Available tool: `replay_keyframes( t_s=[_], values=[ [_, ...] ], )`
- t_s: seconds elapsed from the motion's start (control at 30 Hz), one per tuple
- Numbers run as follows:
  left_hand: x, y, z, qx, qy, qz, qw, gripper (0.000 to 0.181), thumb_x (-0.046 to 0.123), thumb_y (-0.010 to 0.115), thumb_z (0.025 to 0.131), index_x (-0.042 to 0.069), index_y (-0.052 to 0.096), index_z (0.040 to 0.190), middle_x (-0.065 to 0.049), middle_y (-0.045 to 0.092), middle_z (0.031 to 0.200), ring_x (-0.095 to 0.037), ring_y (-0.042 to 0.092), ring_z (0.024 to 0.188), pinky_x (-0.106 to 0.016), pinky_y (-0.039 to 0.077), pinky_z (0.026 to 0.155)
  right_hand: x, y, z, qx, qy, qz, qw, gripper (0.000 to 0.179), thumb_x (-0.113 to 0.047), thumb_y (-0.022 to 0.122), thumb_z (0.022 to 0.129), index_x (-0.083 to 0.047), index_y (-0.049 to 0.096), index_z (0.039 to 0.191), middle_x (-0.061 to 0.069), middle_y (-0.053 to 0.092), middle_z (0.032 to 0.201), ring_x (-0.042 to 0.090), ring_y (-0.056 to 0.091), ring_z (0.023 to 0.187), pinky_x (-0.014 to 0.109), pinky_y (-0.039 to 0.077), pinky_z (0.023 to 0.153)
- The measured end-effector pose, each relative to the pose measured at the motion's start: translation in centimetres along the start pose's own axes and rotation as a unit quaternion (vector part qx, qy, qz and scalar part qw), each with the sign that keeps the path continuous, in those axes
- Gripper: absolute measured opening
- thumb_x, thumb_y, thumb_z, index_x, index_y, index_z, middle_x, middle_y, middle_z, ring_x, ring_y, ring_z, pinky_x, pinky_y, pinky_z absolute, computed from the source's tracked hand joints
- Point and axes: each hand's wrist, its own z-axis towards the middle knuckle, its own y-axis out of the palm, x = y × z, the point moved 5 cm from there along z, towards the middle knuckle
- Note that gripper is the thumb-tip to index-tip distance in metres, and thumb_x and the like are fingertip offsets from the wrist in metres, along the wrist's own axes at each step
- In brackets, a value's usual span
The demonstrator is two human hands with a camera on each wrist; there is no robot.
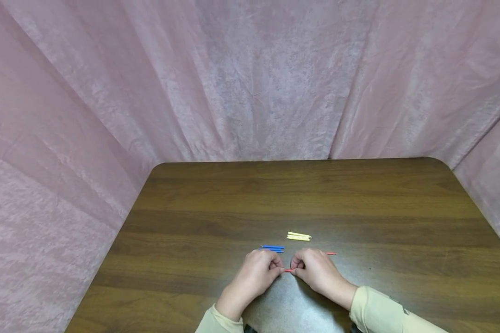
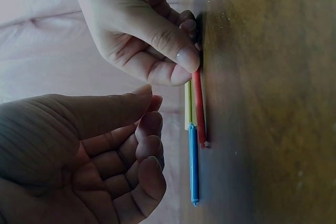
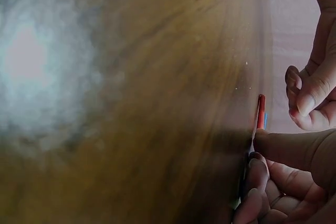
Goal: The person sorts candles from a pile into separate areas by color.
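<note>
My right hand (image 1: pixel 316 268) pinches a thin red candle (image 2: pixel 199 108) between thumb and fingers, low over the table. One end of it sticks out toward my left hand (image 1: pixel 256 273). My left hand's thumb and index tips are close together beside that end, and both wrist views show them apart from the candle. Its other fingers curl loosely. Blue candles (image 1: pixel 272 247) lie side by side just beyond my left hand, partly covered by it. Past my right hand, the tip of another red candle (image 1: pixel 331 253) shows, the rest hidden.
Yellow candles (image 1: pixel 298 237) lie together farther back on the brown wooden table (image 1: pixel 300 194). Pink curtains (image 1: pixel 254 83) hang behind the table and along its sides. Light reflects off the tabletop close to the person.
</note>
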Motion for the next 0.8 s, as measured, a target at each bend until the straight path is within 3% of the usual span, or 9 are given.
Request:
replay_keyframes(
  t_s=[0.27,0.5,0.8],
  values=[
    [-0.1,0.0,-0.1,0.011,0.006,0.004,0.9999,0.014,0.013,0.078,0.078,0.019,0.068,0.071,0.017,0.053,0.06,0.004,0.046,0.059,-0.018,0.038,0.059,0.6,-0.4,-0.4,-0.003,0.01,0.043,0.999,0.023,-0.005,0.079,0.074,-0.019,0.063,0.067,-0.015,0.053,0.064,-0.002,0.046,0.06,0.022,0.04,0.059],
    [-0.1,-0.1,0.1,0.008,-0.001,-0.02,0.9998,0.014,0.01,0.078,0.079,0.017,0.068,0.072,0.016,0.053,0.061,0.003,0.046,0.06,-0.017,0.038,0.06,1.3,-1.1,-1.0,0.004,0.038,0.024,0.999,0.022,-0.012,0.079,0.076,-0.025,0.064,0.068,-0.021,0.053,0.063,-0.005,0.046,0.061,0.032,0.036,0.069],
    [-0.2,0.0,0.3,0.013,0.001,-0.031,0.9994,0.013,0.012,0.078,0.08,0.018,0.069,0.072,0.017,0.053,0.062,0.003,0.045,0.059,-0.018,0.039,0.06,2.1,-2.0,-1.9,0.014,0.045,0.051,0.9976,0.018,-0.01,0.079,0.076,-0.021,0.065,0.071,-0.017,0.054,0.064,-0.004,0.046,0.059,0.022,0.041,0.059]
  ],
)
